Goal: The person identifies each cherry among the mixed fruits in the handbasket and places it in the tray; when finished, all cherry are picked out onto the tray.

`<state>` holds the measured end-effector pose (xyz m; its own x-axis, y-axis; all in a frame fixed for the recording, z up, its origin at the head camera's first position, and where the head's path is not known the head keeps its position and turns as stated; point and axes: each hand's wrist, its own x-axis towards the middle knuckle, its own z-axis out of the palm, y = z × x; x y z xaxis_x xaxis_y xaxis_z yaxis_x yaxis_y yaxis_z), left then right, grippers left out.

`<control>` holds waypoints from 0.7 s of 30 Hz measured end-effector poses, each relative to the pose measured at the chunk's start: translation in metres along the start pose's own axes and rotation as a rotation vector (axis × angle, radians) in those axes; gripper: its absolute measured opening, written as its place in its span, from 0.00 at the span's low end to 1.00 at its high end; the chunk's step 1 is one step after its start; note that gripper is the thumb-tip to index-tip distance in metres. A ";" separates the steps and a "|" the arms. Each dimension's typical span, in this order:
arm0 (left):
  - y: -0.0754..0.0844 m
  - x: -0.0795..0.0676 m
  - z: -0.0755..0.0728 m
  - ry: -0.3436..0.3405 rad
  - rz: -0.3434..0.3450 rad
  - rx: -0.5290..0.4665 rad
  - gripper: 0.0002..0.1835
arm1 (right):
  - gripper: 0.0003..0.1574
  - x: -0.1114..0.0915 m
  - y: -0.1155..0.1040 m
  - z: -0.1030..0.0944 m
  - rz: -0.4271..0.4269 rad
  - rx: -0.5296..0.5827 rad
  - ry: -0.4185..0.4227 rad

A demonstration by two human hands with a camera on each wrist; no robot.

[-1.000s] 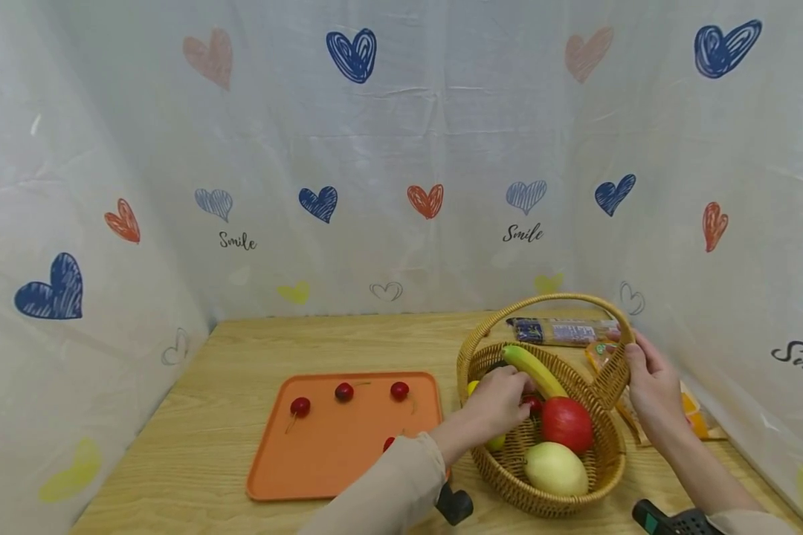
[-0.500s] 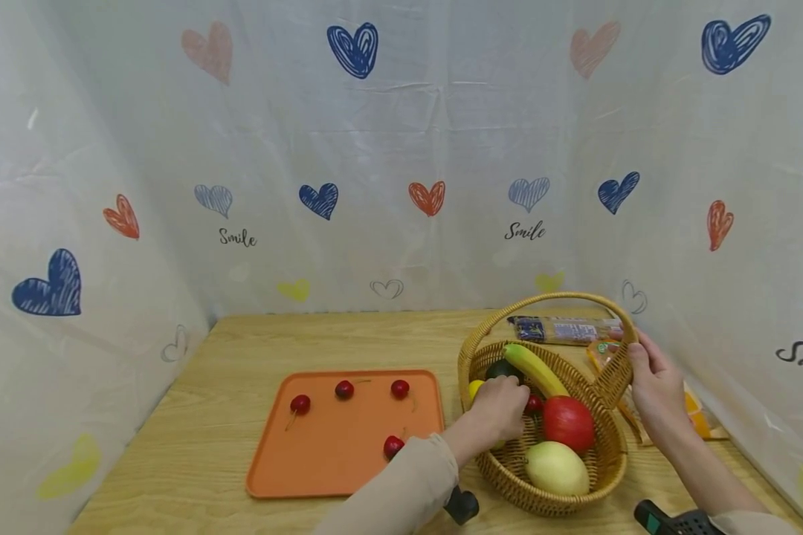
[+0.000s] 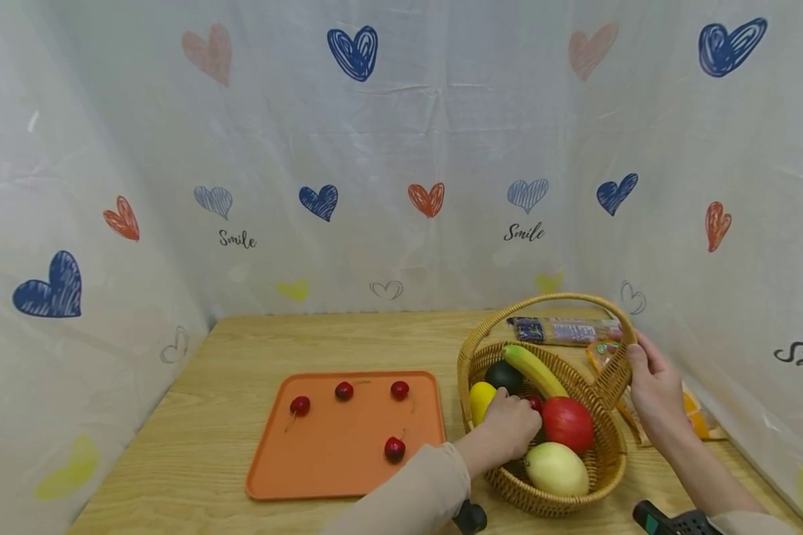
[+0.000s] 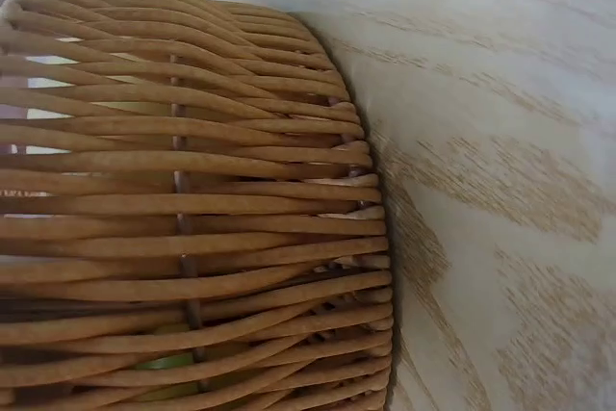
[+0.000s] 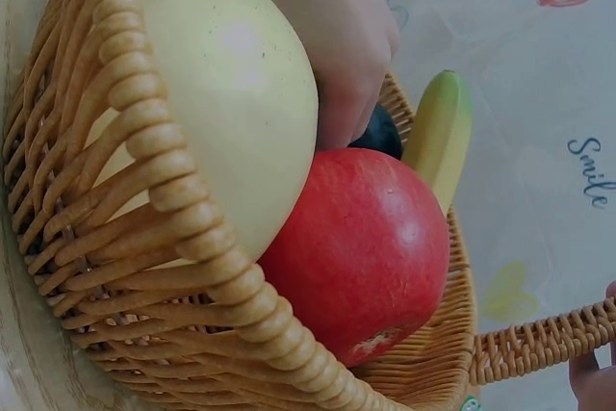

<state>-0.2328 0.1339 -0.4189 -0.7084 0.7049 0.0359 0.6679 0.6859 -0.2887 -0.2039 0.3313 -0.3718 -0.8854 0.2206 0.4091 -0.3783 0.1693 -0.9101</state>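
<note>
My left hand [image 3: 514,423] reaches down into the wicker basket [image 3: 542,505], its fingers bent and their tips hidden among the fruit. A red cherry [image 3: 534,403] shows right beside its knuckles; whether it holds anything I cannot tell. In the right wrist view the left hand [image 5: 337,36] is behind a pale melon [image 5: 231,93] and a red apple [image 5: 366,247]. My right hand [image 3: 659,390] grips the right side of the basket handle [image 3: 542,301]. A banana [image 3: 538,371], a dark avocado [image 3: 504,377] and a yellow lemon [image 3: 482,401] lie further back in the basket.
Left of the basket lies an orange tray [image 3: 321,475] with several stemmed cherries [image 3: 395,449] on it. Food packets [image 3: 565,331] lie behind and right of the basket. A white curtain [image 3: 375,148] printed with hearts surrounds the wooden table [image 3: 174,446].
My left hand has shifted rightward and toward me inside the basket, uncovering the avocado and more of the lemon. The right hand stays on the handle.
</note>
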 end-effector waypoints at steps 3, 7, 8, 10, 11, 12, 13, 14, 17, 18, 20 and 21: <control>-0.003 -0.001 0.000 0.022 -0.002 -0.060 0.03 | 0.25 0.000 0.000 0.000 0.008 -0.012 -0.001; -0.011 -0.002 0.000 0.101 -0.003 -0.181 0.04 | 0.26 0.000 -0.001 -0.002 0.029 -0.047 0.002; -0.013 -0.003 -0.001 0.119 -0.002 -0.215 0.03 | 0.26 0.000 -0.001 -0.002 0.034 -0.054 0.001; -0.016 -0.006 -0.005 0.147 0.003 -0.278 0.03 | 0.26 0.000 -0.001 -0.002 0.040 -0.054 -0.002; -0.018 -0.008 -0.007 0.162 0.005 -0.310 0.05 | 0.26 -0.001 -0.001 -0.002 0.042 -0.054 -0.004; -0.019 -0.009 -0.010 0.170 0.008 -0.344 0.08 | 0.26 -0.001 -0.001 -0.003 0.045 -0.046 -0.006; -0.020 -0.011 -0.013 0.178 0.014 -0.380 0.08 | 0.27 -0.001 -0.001 -0.002 0.046 -0.048 -0.006; -0.021 -0.013 -0.016 0.191 0.021 -0.410 0.09 | 0.26 -0.001 -0.002 -0.002 0.045 -0.047 -0.009; -0.024 -0.017 -0.024 0.241 0.045 -0.489 0.10 | 0.27 -0.001 -0.002 -0.003 0.042 -0.054 -0.017; -0.025 -0.019 -0.027 0.256 0.054 -0.509 0.10 | 0.27 -0.001 -0.002 -0.002 0.040 -0.055 -0.020; -0.028 -0.022 -0.032 0.291 0.072 -0.534 0.10 | 0.27 -0.001 -0.002 -0.002 0.034 -0.057 -0.025; -0.030 -0.024 -0.036 0.304 0.080 -0.548 0.10 | 0.27 -0.001 -0.002 -0.002 0.032 -0.059 -0.026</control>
<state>-0.2274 0.1028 -0.3772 -0.6087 0.7224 0.3280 0.7931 0.5652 0.2271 -0.2018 0.3326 -0.3702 -0.9037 0.2021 0.3774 -0.3337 0.2195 -0.9168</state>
